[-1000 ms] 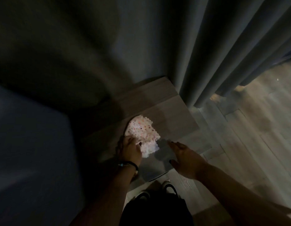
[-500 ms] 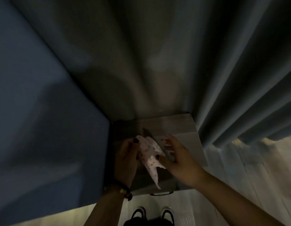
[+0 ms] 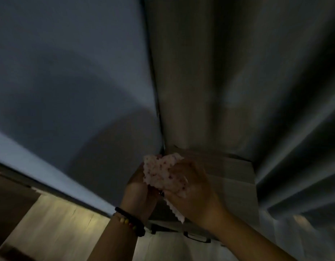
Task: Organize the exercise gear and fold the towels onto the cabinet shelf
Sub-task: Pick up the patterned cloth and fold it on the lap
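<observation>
Setting: a dim room; a blue-grey wall (image 3: 65,68) fills the upper left of the frame, and grey curtains (image 3: 238,81) hang in folds across the upper centre and right.
Floor: pale wood-look boards (image 3: 55,228) at the lower left, lit more brightly than the rest.
Cabinet: a low wooden cabinet (image 3: 232,178) at centre right, below the curtain hem; a dark handle (image 3: 196,239) shows on its front edge at the lower centre.
Towel: a small white cloth with red dots (image 3: 161,172), held up in the centre of the frame, above the cabinet's left end; a scalloped corner hangs down between the wrists.
Left hand (image 3: 138,191): fingers curled round the cloth's left edge, gripping it from below.
Right hand (image 3: 191,183): fingers bent over the cloth's right side, thumb underneath, pinching it.
Bracelets: a dark band and a beaded strand (image 3: 131,221) on the left wrist, lower centre.
Sharpness: the whole frame is blurred and dark.
</observation>
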